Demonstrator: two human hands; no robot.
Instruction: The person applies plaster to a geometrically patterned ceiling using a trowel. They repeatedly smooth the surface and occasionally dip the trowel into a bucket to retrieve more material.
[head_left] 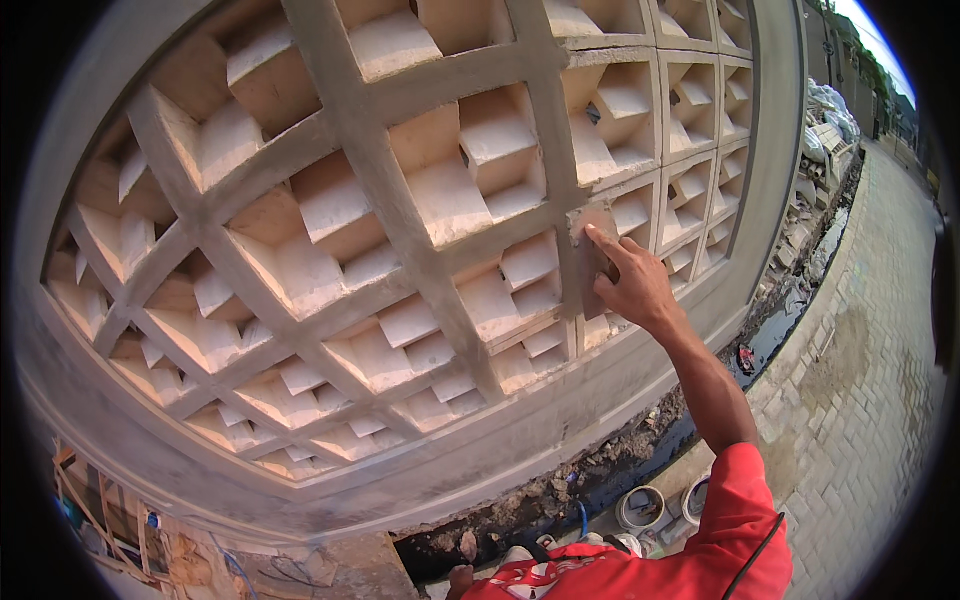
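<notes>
My right hand point(635, 277) is raised to a wall of pale lattice blocks point(430, 180). It is closed round a flat rectangular plastering trowel point(588, 262), its index finger stretched along the plate. The trowel lies upright against a grey mortar joint between two block columns; its handle is hidden by my hand. To the left, grey mortar covers the joints point(375, 130), while the blocks on the right show thinner seams. At the lower edge, a small brown shape beside my red shirt looks like part of my left hand point(460, 580); its fingers cannot be made out.
Below the wall runs a ditch point(665, 450) with dark water and rubble. Two white buckets point(641, 509) stand by my right side. A paved lane point(870, 330) stretches along the right, with broken blocks and sacks point(828, 130) beside it. Wooden pieces point(100, 510) lie lower left.
</notes>
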